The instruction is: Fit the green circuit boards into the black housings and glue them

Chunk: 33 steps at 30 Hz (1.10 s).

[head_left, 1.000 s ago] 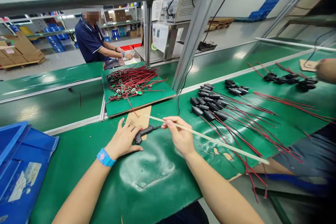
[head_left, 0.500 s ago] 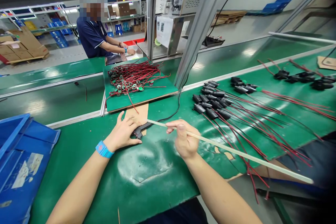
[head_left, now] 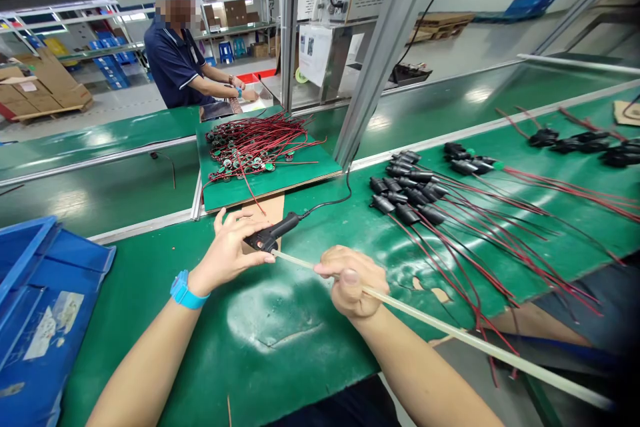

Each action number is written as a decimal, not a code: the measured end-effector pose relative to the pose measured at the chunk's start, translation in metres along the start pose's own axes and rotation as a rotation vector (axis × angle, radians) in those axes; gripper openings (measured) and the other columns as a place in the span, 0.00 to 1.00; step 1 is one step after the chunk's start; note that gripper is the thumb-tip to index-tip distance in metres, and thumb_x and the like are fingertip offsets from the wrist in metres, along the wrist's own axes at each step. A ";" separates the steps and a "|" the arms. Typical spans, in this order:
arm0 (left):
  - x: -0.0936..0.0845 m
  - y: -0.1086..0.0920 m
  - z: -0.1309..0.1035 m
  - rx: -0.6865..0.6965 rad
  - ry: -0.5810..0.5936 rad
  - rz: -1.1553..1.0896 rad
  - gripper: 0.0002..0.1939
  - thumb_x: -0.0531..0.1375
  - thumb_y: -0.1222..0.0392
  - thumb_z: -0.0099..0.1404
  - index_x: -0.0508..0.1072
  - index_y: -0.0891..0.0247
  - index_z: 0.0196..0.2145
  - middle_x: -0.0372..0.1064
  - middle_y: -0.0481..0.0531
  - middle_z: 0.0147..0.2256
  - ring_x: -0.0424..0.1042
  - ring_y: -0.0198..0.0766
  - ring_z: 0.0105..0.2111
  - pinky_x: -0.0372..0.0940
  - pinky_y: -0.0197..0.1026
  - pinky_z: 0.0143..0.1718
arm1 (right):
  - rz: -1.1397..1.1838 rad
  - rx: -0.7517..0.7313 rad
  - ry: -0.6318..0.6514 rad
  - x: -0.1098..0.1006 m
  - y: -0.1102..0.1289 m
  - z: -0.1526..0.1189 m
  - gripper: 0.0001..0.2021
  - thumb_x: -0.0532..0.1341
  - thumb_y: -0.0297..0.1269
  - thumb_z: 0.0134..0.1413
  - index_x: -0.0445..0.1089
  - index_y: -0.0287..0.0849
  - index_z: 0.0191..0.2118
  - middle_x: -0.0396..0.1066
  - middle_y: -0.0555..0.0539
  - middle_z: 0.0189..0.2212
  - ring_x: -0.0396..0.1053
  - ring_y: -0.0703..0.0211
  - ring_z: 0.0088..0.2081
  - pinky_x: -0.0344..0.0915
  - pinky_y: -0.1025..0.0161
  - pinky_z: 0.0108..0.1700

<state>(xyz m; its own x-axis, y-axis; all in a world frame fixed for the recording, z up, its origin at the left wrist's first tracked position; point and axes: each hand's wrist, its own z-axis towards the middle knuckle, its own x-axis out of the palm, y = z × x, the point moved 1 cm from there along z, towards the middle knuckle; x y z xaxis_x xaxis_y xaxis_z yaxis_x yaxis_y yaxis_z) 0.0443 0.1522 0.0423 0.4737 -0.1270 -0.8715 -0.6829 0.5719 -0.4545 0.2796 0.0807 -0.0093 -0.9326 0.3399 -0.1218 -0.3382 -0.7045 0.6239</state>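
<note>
My left hand (head_left: 226, 245), with a blue band at its wrist, grips a black glue gun (head_left: 274, 232) between thumb and fingers, just above the green bench top. A long, pale glue stick (head_left: 430, 315) is pinched in my right hand (head_left: 356, 281). The stick's far tip meets the rear end of the glue gun; how deep it sits inside cannot be seen. Its other end runs off toward the lower right. A black cord (head_left: 327, 203) leads from the gun. Beneath it lies a piece of brown cardboard (head_left: 274, 205).
A raised green board (head_left: 305, 177) bears a heap of red-and-black wired small round parts (head_left: 260, 140). Several black cylindrical housings (head_left: 407, 193) with long wires lie to the right. A blue bin (head_left: 75, 300) stands left. Behind a metal post (head_left: 385, 47), another person (head_left: 175, 67) works.
My left hand has lifted and turned the glue gun, so its rear faces the stick. My right hand has brought the glue stick's tip down to the gun's rear end.
</note>
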 end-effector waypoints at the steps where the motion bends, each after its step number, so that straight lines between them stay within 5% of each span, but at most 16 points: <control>1: 0.000 0.000 0.000 -0.001 -0.001 0.000 0.31 0.68 0.39 0.61 0.74 0.50 0.59 0.73 0.54 0.59 0.62 0.56 0.64 0.34 0.69 0.69 | 0.004 -0.036 -0.016 0.000 0.000 0.000 0.24 0.48 0.44 0.71 0.78 0.46 0.29 0.69 0.48 0.17 0.68 0.57 0.19 0.66 0.58 0.23; 10: 0.003 -0.003 0.000 -0.097 -0.104 0.067 0.31 0.70 0.39 0.59 0.76 0.52 0.57 0.77 0.57 0.53 0.65 0.57 0.60 0.36 0.71 0.67 | -0.017 -0.215 0.137 0.004 0.020 0.015 0.17 0.54 0.45 0.71 0.79 0.46 0.41 0.77 0.47 0.26 0.75 0.57 0.27 0.73 0.60 0.32; 17: 0.006 -0.001 -0.001 -0.137 -0.147 0.084 0.28 0.69 0.41 0.61 0.76 0.52 0.56 0.78 0.56 0.52 0.66 0.56 0.59 0.41 0.69 0.66 | 0.001 0.035 0.213 0.004 0.023 0.027 0.12 0.55 0.37 0.71 0.76 0.46 0.41 0.78 0.47 0.31 0.77 0.58 0.34 0.73 0.62 0.39; 23: 0.004 -0.008 -0.005 -0.199 -0.224 0.109 0.24 0.67 0.44 0.64 0.76 0.54 0.56 0.79 0.55 0.50 0.66 0.55 0.59 0.40 0.67 0.67 | 0.082 0.320 0.233 0.006 0.014 0.026 0.08 0.59 0.38 0.69 0.75 0.42 0.44 0.80 0.47 0.33 0.80 0.59 0.33 0.76 0.65 0.36; 28: 0.006 -0.012 -0.003 -0.167 -0.223 0.161 0.23 0.65 0.43 0.65 0.78 0.56 0.53 0.79 0.59 0.48 0.69 0.58 0.57 0.44 0.68 0.65 | 0.024 0.354 0.131 0.008 0.015 0.023 0.08 0.66 0.41 0.62 0.79 0.42 0.38 0.81 0.47 0.29 0.80 0.58 0.31 0.75 0.63 0.39; 33: 0.012 0.003 -0.007 -0.063 -0.257 0.227 0.25 0.57 0.38 0.68 0.80 0.59 0.49 0.80 0.64 0.45 0.71 0.62 0.52 0.50 0.69 0.61 | -0.014 0.280 0.102 0.010 0.016 0.026 0.07 0.68 0.39 0.60 0.81 0.41 0.36 0.82 0.47 0.33 0.79 0.61 0.33 0.75 0.66 0.41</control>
<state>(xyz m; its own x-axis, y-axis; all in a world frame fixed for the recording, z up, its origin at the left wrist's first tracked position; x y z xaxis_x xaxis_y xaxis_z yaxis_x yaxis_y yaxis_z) 0.0441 0.1470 0.0292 0.4247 0.2106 -0.8805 -0.8160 0.5102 -0.2716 0.2684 0.0895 0.0197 -0.9406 0.2744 -0.2000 -0.3167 -0.4963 0.8084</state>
